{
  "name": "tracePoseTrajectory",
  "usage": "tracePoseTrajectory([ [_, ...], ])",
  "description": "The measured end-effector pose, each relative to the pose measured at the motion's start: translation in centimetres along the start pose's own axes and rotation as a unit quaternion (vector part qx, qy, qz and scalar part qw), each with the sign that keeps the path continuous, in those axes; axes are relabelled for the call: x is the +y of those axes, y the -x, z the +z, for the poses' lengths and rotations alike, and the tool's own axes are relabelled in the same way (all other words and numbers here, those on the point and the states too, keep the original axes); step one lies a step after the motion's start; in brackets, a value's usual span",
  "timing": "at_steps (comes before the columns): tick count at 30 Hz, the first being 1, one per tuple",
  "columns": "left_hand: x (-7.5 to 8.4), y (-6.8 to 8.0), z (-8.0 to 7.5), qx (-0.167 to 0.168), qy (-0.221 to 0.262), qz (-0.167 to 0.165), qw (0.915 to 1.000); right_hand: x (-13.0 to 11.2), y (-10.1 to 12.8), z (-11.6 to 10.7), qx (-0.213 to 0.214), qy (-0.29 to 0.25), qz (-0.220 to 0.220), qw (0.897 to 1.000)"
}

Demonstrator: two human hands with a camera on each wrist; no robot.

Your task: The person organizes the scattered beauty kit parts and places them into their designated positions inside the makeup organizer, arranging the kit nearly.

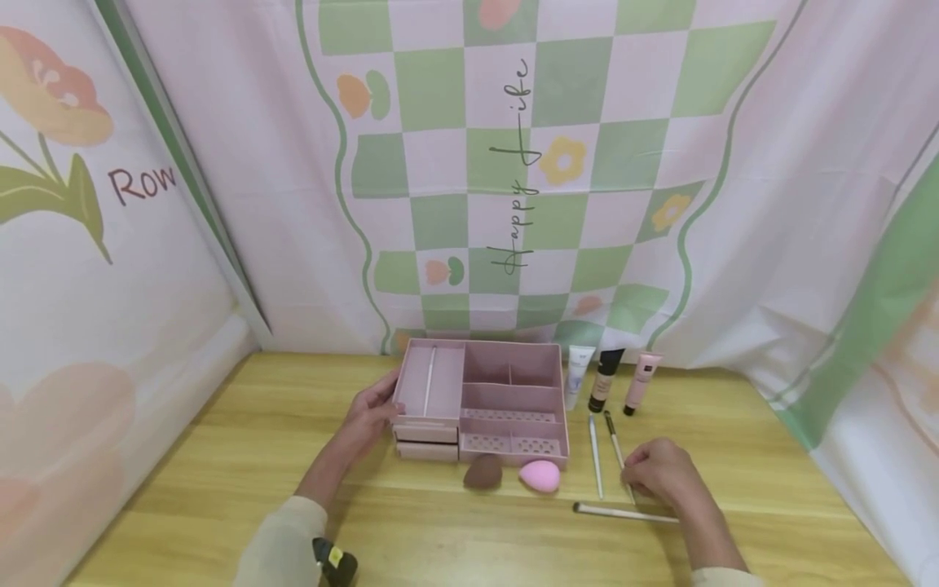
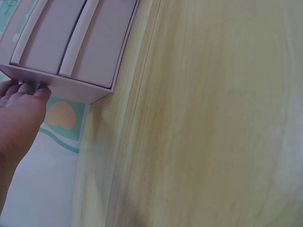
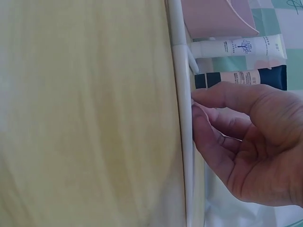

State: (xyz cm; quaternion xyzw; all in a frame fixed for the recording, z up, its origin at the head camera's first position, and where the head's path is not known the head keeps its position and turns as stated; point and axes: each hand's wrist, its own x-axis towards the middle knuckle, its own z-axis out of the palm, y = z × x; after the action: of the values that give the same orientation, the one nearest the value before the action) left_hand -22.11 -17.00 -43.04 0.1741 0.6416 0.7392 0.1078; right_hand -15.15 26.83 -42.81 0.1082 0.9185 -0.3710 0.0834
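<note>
At the left side of a pink desktop organizer (image 1: 513, 350), my left hand (image 1: 370, 412) grips its wall, the thumb over the top edge. In the left wrist view, bent fingers of the left hand (image 2: 26, 101) lie against the organizer's side (image 2: 71, 87), beside two drawers (image 2: 97, 45). My right hand (image 1: 663, 471) pinches the handle of a dark-tipped makeup brush (image 1: 613, 434) between thumb and forefinger, low over the table. The right wrist view shows the pinching right hand (image 3: 251, 137) behind another brush's pale handle (image 3: 183, 104), which hides part of the held brush.
Another slim brush (image 1: 596, 456) lies left of the held one, and a pale-handled brush (image 1: 623, 512) lies in front. A brown sponge (image 1: 483, 472) and a pink sponge (image 1: 540, 476) sit before the organizer. White (image 1: 579, 375), black-capped (image 1: 605, 381) and pink (image 1: 642, 383) tubes stand behind.
</note>
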Motion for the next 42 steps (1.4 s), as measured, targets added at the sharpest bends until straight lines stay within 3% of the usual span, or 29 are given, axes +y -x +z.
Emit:
tracePoseTrajectory([
  [18,-0.1,0.0,-0.2,0.004,0.007,-0.004,1.0000,-0.5,-0.3,0.6,0.016,0.043,0.022,0.999],
  [29,-0.1,0.0,0.0,-0.001,0.007,-0.001,1.0000,-0.2,-0.4,0.2,0.015,0.053,0.006,0.998],
  [42,0.1,0.2,-0.1,0.001,0.003,-0.006,1.0000,0.9,-0.5,-0.2,-0.019,-0.050,-0.013,0.998],
])
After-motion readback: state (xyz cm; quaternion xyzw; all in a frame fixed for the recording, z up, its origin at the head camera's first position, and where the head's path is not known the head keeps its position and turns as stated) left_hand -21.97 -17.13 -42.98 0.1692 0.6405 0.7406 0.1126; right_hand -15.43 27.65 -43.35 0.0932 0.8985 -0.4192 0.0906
